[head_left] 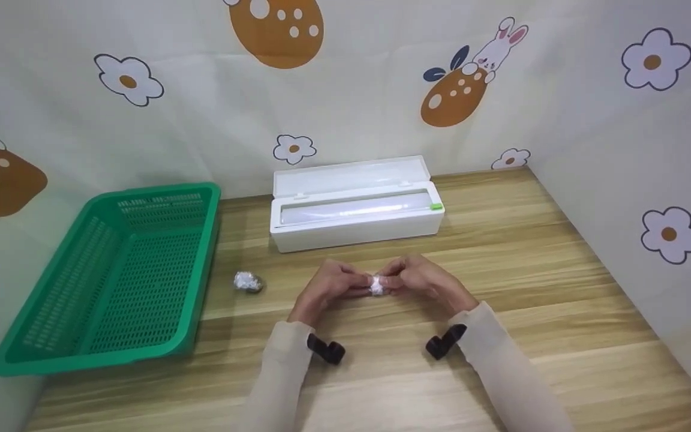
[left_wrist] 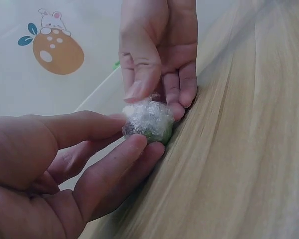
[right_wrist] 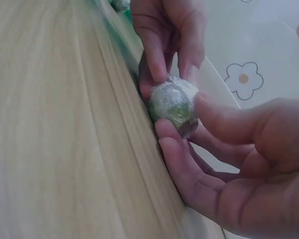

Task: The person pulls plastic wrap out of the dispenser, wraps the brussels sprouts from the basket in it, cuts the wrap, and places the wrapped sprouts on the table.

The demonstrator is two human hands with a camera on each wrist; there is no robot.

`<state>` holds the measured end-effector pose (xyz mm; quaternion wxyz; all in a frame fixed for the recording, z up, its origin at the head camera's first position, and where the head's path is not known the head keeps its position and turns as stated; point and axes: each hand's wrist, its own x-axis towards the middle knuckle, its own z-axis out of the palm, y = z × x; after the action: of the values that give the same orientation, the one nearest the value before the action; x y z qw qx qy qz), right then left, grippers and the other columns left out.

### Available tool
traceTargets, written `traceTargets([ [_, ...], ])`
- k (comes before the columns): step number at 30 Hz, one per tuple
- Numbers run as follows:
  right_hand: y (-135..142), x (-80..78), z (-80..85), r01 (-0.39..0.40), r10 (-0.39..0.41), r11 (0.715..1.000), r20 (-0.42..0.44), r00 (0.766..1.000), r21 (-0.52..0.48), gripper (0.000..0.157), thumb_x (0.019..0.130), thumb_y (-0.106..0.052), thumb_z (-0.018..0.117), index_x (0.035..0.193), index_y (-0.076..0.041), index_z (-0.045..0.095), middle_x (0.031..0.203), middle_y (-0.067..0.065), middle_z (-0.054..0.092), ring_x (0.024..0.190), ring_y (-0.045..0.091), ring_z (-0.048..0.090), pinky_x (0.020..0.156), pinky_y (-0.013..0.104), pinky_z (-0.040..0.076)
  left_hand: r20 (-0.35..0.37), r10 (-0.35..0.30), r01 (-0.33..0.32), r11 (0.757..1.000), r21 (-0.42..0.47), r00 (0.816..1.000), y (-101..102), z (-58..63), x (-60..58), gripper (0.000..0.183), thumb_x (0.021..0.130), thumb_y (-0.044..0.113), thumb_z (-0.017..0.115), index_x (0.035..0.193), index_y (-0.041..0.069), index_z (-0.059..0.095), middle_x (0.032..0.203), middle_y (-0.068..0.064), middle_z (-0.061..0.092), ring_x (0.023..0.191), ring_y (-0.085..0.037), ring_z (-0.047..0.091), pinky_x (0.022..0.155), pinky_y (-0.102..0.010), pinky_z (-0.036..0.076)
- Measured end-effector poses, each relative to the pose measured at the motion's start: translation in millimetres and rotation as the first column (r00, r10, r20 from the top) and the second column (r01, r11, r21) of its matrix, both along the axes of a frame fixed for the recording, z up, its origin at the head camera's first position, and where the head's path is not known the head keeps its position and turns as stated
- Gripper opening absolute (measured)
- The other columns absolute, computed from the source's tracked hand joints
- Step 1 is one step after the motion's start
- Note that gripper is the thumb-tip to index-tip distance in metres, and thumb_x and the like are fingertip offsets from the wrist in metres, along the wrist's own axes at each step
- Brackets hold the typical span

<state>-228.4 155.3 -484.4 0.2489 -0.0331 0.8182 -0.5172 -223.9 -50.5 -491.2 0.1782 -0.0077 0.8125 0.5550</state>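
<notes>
Both hands meet over the wooden table around a small round green item wrapped in cling film (head_left: 376, 285). Its kind is hidden under crumpled, whitish film, with green and some brown showing through at the bottom. My left hand (head_left: 335, 284) pinches it from the left, thumb above and fingers below, as the left wrist view shows. From the other side my right hand (head_left: 423, 279) pinches it between thumb and fingertips. In the right wrist view the wrapped item (right_wrist: 174, 105) sits close to the tabletop between both sets of fingers. A second film-wrapped item (head_left: 248, 282) lies left of my hands.
Behind my hands stands a white cling film dispenser (head_left: 357, 231), its lid raised, with a small green slider at its right end. A green plastic basket (head_left: 192, 288) stands at the left. Patterned cloth (head_left: 369, 108) walls the table at the back and sides.
</notes>
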Motion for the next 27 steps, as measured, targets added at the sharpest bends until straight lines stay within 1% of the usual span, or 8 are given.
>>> traceTargets([
  [5, -3.4, 0.4, -0.2, 0.054, -0.054, 0.998, -0.016, 0.998, 0.009, 0.015, 0.090, 0.000, 0.069, 0.104, 0.000, 0.073, 0.101, 0.009, 0.070, 0.084, 0.014, 0.062, 0.072, 0.021, 0.055, -0.005, 0.006, -0.006, 0.998, -0.066, 1.000, 3.0, 3.8, -0.4, 0.016, 0.079, 0.016, 0.084, 0.092, 0.007, 0.080, 0.099, -0.008, 0.078, 0.091, -0.017, 0.065, 0.081, -0.023, 0.048],
  [9, -1.6, -1.0, -1.5, 0.048, -0.048, 0.998, 0.006, 0.999, -0.027, 0.019, 0.091, 0.002, 0.066, 0.109, 0.003, 0.072, 0.104, 0.011, 0.072, 0.082, 0.013, 0.064, 0.074, 0.022, 0.057, -0.025, -0.010, 0.008, 0.998, -0.069, 1.000, 1.8, 2.4, -1.1, 0.017, 0.079, 0.017, 0.084, 0.092, 0.008, 0.080, 0.100, -0.009, 0.078, 0.091, -0.017, 0.065, 0.080, -0.023, 0.049],
  [12, 0.8, -2.8, -3.2, 0.033, -0.029, 0.995, 0.052, 0.998, -0.092, 0.025, 0.093, 0.002, 0.063, 0.117, 0.006, 0.069, 0.111, 0.016, 0.072, 0.082, 0.012, 0.068, 0.078, 0.023, 0.059, -0.023, -0.054, 0.053, 0.998, -0.022, 0.998, -2.1, 0.1, -1.4, 0.018, 0.081, 0.013, 0.083, 0.097, 0.007, 0.079, 0.104, -0.010, 0.077, 0.093, -0.016, 0.068, 0.082, -0.022, 0.055],
  [14, 1.7, -3.8, -4.3, 0.032, -0.023, 0.992, 0.076, 0.997, -0.123, 0.028, 0.094, 0.002, 0.062, 0.121, 0.007, 0.067, 0.112, 0.017, 0.072, 0.080, 0.010, 0.069, 0.079, 0.023, 0.060, -0.016, -0.083, 0.084, 0.996, 0.021, 0.996, -4.4, -1.3, -1.8, 0.021, 0.081, 0.008, 0.082, 0.101, 0.006, 0.079, 0.107, -0.012, 0.076, 0.094, -0.016, 0.070, 0.082, -0.023, 0.058],
  [16, 1.5, -4.4, -4.7, 0.035, -0.022, 0.990, 0.092, 0.996, -0.139, 0.030, 0.095, 0.002, 0.061, 0.123, 0.009, 0.065, 0.112, 0.017, 0.072, 0.079, 0.009, 0.070, 0.079, 0.022, 0.060, -0.008, -0.098, 0.098, 0.993, 0.072, 0.995, -4.6, -2.4, -2.1, 0.024, 0.080, 0.000, 0.080, 0.104, 0.004, 0.077, 0.109, -0.015, 0.075, 0.094, -0.018, 0.073, 0.081, -0.025, 0.060],
  [20, 0.4, -4.1, -4.6, 0.042, -0.031, 0.992, 0.090, 0.995, -0.120, 0.029, 0.095, 0.005, 0.060, 0.123, 0.009, 0.065, 0.111, 0.016, 0.072, 0.078, 0.009, 0.068, 0.076, 0.020, 0.059, -0.004, -0.078, 0.078, 0.988, 0.134, 0.997, -1.9, -4.3, -2.1, 0.025, 0.079, -0.007, 0.078, 0.103, -0.001, 0.076, 0.106, -0.019, 0.075, 0.087, -0.019, 0.075, 0.076, -0.026, 0.061],
  [23, -0.9, -3.7, -4.1, 0.041, -0.034, 0.995, 0.071, 0.997, -0.088, 0.028, 0.094, 0.005, 0.060, 0.121, 0.007, 0.067, 0.110, 0.017, 0.071, 0.076, 0.009, 0.067, 0.073, 0.019, 0.058, 0.022, -0.061, 0.056, 0.982, 0.183, 0.998, -0.7, -5.5, -1.9, 0.025, 0.079, -0.011, 0.076, 0.103, -0.004, 0.075, 0.104, -0.021, 0.074, 0.079, -0.018, 0.075, 0.074, -0.027, 0.062],
  [27, 0.3, -4.5, -4.0, 0.025, -0.019, 0.996, 0.068, 0.997, -0.088, 0.028, 0.095, 0.004, 0.060, 0.122, 0.006, 0.067, 0.115, 0.020, 0.070, 0.078, 0.011, 0.068, 0.075, 0.022, 0.059, 0.048, -0.079, 0.067, 0.975, 0.213, 0.996, -3.0, -7.4, -3.4, 0.025, 0.083, -0.010, 0.073, 0.107, -0.005, 0.073, 0.105, -0.023, 0.074, 0.076, -0.020, 0.076, 0.073, -0.030, 0.062],
])
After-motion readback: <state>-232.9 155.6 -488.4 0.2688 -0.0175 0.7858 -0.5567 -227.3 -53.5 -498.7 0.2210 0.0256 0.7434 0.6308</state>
